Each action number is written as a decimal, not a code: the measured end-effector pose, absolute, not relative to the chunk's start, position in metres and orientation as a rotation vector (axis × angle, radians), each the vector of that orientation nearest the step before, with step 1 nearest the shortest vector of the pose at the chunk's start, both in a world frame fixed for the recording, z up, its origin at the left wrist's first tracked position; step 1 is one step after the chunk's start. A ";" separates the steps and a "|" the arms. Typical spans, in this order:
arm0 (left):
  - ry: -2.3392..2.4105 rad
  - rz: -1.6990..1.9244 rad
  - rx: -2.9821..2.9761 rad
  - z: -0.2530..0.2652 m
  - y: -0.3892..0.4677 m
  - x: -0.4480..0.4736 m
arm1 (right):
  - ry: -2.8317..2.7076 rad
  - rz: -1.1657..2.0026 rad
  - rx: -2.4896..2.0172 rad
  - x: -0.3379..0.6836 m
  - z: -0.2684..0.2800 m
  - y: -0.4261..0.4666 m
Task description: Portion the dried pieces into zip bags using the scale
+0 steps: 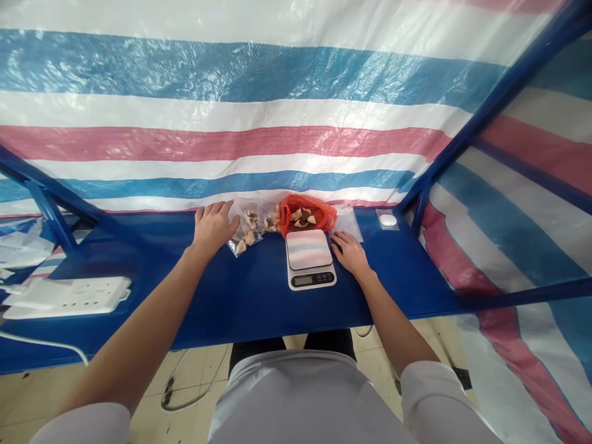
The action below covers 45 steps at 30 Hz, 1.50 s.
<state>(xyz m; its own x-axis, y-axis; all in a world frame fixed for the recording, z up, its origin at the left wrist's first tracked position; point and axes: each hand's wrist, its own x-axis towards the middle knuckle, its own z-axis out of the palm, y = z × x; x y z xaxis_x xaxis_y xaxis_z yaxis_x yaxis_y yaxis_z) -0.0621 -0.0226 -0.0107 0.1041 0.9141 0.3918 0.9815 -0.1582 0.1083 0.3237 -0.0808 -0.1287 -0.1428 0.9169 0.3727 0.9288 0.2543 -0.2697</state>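
My left hand (213,227) rests on the blue table with its fingers apart, at the left edge of a clear plastic bag (240,246). Inside that bag are cream and brown dried pieces that look like mushrooms. A second clear bag with similar pieces (272,220) lies beside it. Further right, an orange-red plastic bag (287,213) gapes open, showing more pieces (303,217). In front of it sits a white kitchen scale (309,253) with a bare plate; its display is unreadable. Fingers stretched, my right hand (350,251) lies at the scale's right side, close to flat clear bags (349,222).
A small clear packet with a white round thing (388,220) lies at the back right. On the left is a white power strip (69,297) with a cable. Blue metal bars (444,154) and striped sheeting (259,142) enclose the table (231,302).
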 end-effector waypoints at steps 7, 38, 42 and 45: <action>-1.997 -0.302 -2.260 -0.007 -0.007 -0.063 | -2.081 -0.010 -1.691 0.323 -0.130 -0.081; -2.122 -0.331 -2.296 -0.019 0.020 -0.075 | -2.090 0.030 -1.640 0.328 -0.134 -0.080; -2.162 -0.309 -2.318 -0.019 0.019 -0.076 | -2.091 0.032 -1.634 0.328 -0.134 -0.080; -2.167 -0.238 -2.343 -0.019 0.019 -0.074 | -2.093 0.006 -1.635 0.328 -0.134 -0.080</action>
